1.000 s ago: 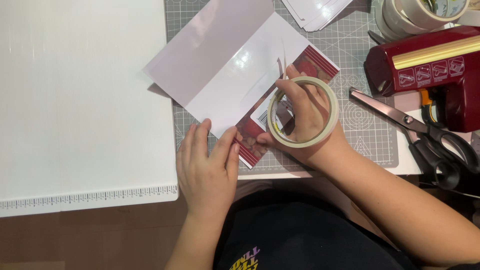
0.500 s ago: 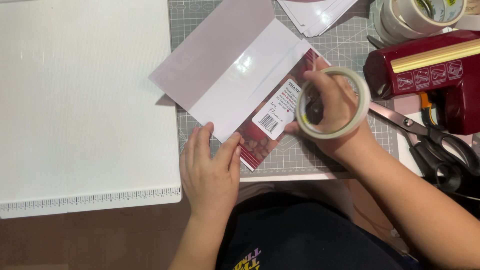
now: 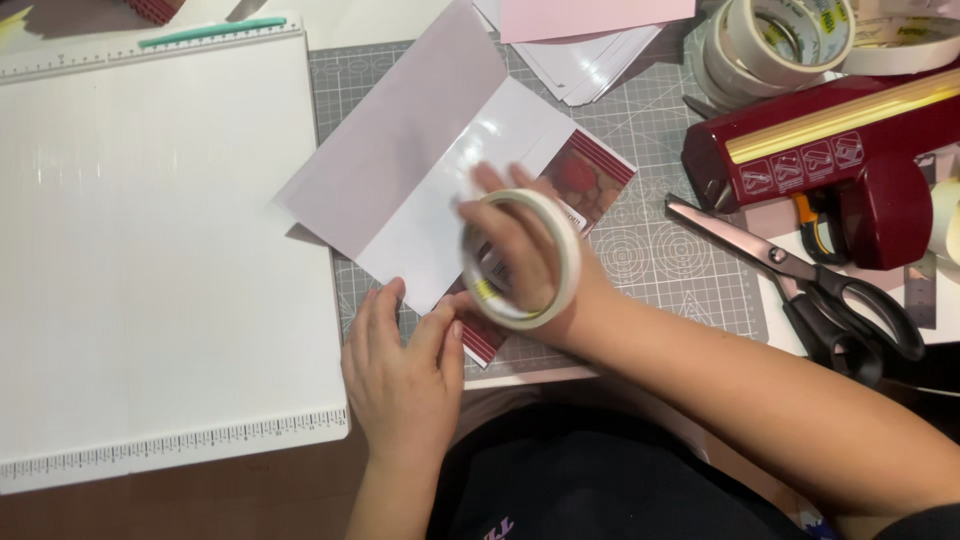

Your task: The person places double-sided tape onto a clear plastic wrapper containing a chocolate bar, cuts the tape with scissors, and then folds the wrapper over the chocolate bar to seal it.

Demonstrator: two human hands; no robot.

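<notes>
While my left hand [image 3: 400, 375] pressed flat beside the half-wrapped box [image 3: 560, 215], my right hand [image 3: 520, 250] gripped the tape roll [image 3: 522, 258] above it, with no strip visible on the wrapping paper [image 3: 400, 170].

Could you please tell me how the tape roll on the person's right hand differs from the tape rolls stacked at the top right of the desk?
The tape roll on the right hand is held up on edge, blurred, and single. The stacked tape rolls lie flat on the desk, untouched, several together. Both kinds are cream-white rings with open cores.
</notes>
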